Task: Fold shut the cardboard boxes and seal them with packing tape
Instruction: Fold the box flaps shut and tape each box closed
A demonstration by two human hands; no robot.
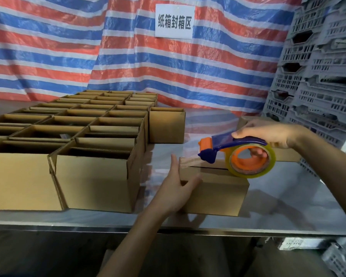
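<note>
A small cardboard box (218, 190) with its top flaps folded down sits near the front of the metal table (288, 212). My left hand (176, 186) steadies it at its left end, fingers straight along the side and thumb on the front face. My right hand (268, 134) grips a blue and orange tape dispenser (238, 154) with a roll of clear tape. The roll rests on the box's top at the right end of the seam, and the dispenser's head points left above the seam.
Several open-topped cardboard boxes (96, 176) stand in rows across the left of the table; one open box (167, 124) stands alone behind. Another box (286, 154) lies behind my right hand. Grey plastic crates (318, 76) are stacked at the right. A striped tarp (88, 47) hangs behind.
</note>
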